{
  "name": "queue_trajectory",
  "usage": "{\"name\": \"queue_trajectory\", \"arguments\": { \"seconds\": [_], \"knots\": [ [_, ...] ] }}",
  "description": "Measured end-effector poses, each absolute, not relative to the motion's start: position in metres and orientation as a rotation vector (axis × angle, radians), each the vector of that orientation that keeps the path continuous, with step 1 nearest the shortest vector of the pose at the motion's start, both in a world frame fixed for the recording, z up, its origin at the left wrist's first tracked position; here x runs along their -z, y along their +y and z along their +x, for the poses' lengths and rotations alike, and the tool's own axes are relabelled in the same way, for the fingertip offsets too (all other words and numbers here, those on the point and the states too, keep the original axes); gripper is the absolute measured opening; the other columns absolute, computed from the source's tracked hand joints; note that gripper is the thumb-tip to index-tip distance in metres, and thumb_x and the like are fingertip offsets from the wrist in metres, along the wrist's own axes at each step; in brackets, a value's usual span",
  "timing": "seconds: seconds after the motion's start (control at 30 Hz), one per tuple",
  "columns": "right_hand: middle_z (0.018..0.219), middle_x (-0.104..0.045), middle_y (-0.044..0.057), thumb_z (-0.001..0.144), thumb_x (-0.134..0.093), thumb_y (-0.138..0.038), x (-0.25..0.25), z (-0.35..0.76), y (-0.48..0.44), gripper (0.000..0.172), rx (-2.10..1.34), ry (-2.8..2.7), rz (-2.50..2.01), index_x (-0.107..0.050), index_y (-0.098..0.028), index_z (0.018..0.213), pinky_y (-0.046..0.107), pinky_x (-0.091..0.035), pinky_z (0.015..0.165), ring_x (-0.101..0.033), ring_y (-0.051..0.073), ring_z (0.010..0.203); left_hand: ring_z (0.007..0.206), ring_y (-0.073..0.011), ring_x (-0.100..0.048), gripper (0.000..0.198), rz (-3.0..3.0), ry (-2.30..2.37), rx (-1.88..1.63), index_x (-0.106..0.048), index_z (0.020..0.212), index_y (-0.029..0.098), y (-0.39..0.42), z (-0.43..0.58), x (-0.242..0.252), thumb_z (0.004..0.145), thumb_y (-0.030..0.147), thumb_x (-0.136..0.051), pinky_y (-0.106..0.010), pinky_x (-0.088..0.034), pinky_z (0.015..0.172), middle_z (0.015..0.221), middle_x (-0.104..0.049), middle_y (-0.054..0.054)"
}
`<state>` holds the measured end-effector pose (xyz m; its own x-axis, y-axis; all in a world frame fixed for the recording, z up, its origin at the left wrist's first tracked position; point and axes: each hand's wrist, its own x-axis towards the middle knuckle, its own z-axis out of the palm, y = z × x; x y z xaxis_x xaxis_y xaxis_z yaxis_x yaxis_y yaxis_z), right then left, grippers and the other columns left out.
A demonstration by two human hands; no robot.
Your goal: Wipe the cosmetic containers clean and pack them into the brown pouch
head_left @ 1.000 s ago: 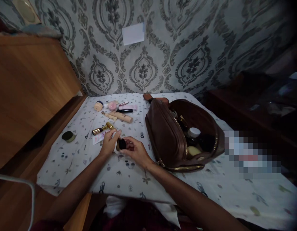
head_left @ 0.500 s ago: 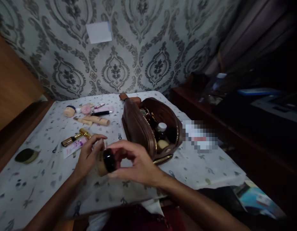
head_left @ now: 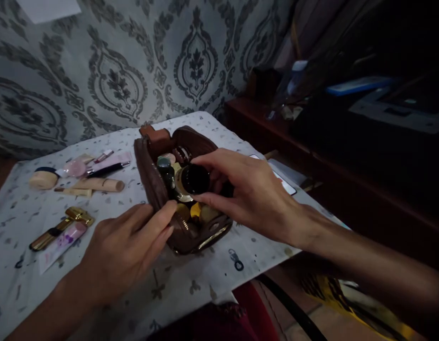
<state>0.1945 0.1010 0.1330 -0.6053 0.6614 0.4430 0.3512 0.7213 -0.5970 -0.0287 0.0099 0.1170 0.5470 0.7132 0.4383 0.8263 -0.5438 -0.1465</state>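
Note:
My right hand (head_left: 247, 189) is closed on a small jar with a black lid (head_left: 195, 179), held tilted over the opening of the brown zippered bag (head_left: 148, 166). Thumb and fingers grip the jar by its lid. My left hand (head_left: 130, 237) is at the bag's near left edge, its fingers pinching the zippered rim. Inside the open bag lie several bottles and jars, among them a dark green-capped bottle (head_left: 165, 166) and a yellow item (head_left: 195, 210). The right hand hides part of the bag's inside.
Left of the bag lie several cosmetics: a pink tube (head_left: 65, 244), gold tubes (head_left: 79, 217), a beige tube (head_left: 102, 184), a black pen (head_left: 109, 169) and a round beige jar (head_left: 43, 179). A phone (head_left: 286, 187) rests on the patterned tablecloth (head_left: 255, 251) behind my right wrist.
The jar has moved with my right hand from the table's front to over the bag. My left hand has gone from beside the jar to the bag's rim. The view has turned right.

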Motion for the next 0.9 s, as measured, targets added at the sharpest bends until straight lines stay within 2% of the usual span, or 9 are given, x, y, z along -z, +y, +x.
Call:
{"name": "queue_trajectory", "arguments": {
  "seconds": [0.2,0.3,0.43,0.6,0.77,0.9],
  "knots": [
    [0.097,-0.062,0.004,0.083,-0.061,-0.008,-0.136,0.194,0.117,0.021,-0.581,-2.697,-0.638,-0.060,-0.016,0.103,0.024,-0.040,0.060,-0.057,0.013,0.074,0.068,-0.0125,-0.063,0.039,-2.431,-1.408,0.606,-0.053,0.134,0.018,0.001,-0.032,-0.101,0.097,0.016,-0.043,-0.022,-0.048,0.058,0.088,-0.068,-0.003],
    [0.089,-0.061,0.001,0.082,-0.058,-0.003,-0.140,0.192,0.120,0.018,-0.738,-2.790,-0.530,-0.061,-0.017,0.092,0.023,-0.037,0.058,-0.055,0.011,0.071,0.064,-0.0127,-0.061,0.050,-2.470,-1.441,0.628,-0.041,0.147,0.022,0.002,-0.033,-0.098,0.097,0.018,-0.043,-0.022,-0.047,0.054,0.083,-0.065,-0.002],
    [0.085,-0.060,-0.001,0.081,-0.060,-0.005,-0.137,0.191,0.121,0.016,-1.040,-2.710,-0.464,-0.063,-0.020,0.085,0.024,-0.041,0.063,-0.056,0.013,0.076,0.059,-0.0142,-0.057,0.059,-2.535,-1.361,0.661,-0.026,0.155,0.023,0.005,-0.037,-0.095,0.098,0.020,-0.042,-0.024,-0.044,0.047,0.075,-0.062,-0.002],
    [0.095,-0.062,0.001,0.077,-0.062,-0.005,-0.131,0.184,0.120,0.022,-1.131,-2.682,-0.435,-0.064,-0.020,0.093,0.027,-0.045,0.076,-0.057,0.016,0.092,0.062,-0.0152,-0.060,0.057,-2.487,-1.360,0.657,-0.032,0.153,0.022,0.006,-0.037,-0.095,0.097,0.022,-0.043,-0.024,-0.046,0.049,0.078,-0.064,-0.003],
    [0.086,-0.063,0.001,0.075,-0.062,-0.002,-0.135,0.178,0.122,0.017,-1.157,-2.831,-0.509,-0.064,-0.017,0.084,0.025,-0.043,0.071,-0.058,0.015,0.085,0.064,-0.0148,-0.061,0.055,-2.481,-1.353,0.668,-0.034,0.152,0.021,0.006,-0.033,-0.094,0.097,0.021,-0.042,-0.024,-0.048,0.052,0.079,-0.063,-0.003],
    [0.087,-0.062,0.000,0.073,-0.064,-0.002,-0.135,0.176,0.125,0.019,-1.101,-2.858,-0.492,-0.065,-0.017,0.085,0.024,-0.042,0.070,-0.057,0.014,0.084,0.063,-0.0144,-0.060,0.053,-2.492,-1.381,0.642,-0.033,0.151,0.021,0.006,-0.032,-0.095,0.098,0.021,-0.040,-0.024,-0.048,0.052,0.080,-0.064,-0.003]
  ]
}}
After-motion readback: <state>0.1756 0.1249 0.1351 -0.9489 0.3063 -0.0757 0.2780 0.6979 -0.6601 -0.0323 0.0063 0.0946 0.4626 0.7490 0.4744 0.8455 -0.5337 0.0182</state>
